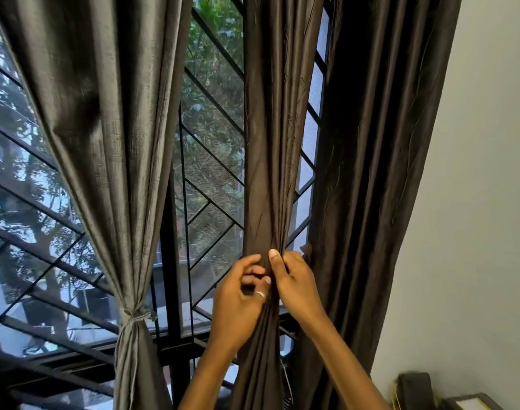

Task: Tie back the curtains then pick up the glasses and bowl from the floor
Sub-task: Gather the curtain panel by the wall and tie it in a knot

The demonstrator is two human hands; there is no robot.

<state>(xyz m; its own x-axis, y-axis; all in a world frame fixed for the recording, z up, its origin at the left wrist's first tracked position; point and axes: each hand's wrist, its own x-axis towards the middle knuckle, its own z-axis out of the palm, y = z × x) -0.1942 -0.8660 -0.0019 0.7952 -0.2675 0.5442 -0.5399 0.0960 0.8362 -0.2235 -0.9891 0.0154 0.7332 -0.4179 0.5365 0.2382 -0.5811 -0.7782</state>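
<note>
L hand (238, 294) + R hand (295, 281) curled round bunched mid curtain (270, 143) — keep gather tight, bind level w/ left curtain (110, 173) tie (133, 318).

dark box (414, 387), perhaps framed paper (474, 403), support hidden

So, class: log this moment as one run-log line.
phase: tie-back | left hand: grips middle curtain | right hand: grips same | left curtain: tied

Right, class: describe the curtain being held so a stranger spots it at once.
Find the barred window. Three curtains hang there; take the dark middle curtain. Only it is gripped by the left hand and right hand; the grey curtain is tied, the wall-side curtain loose.
</note>
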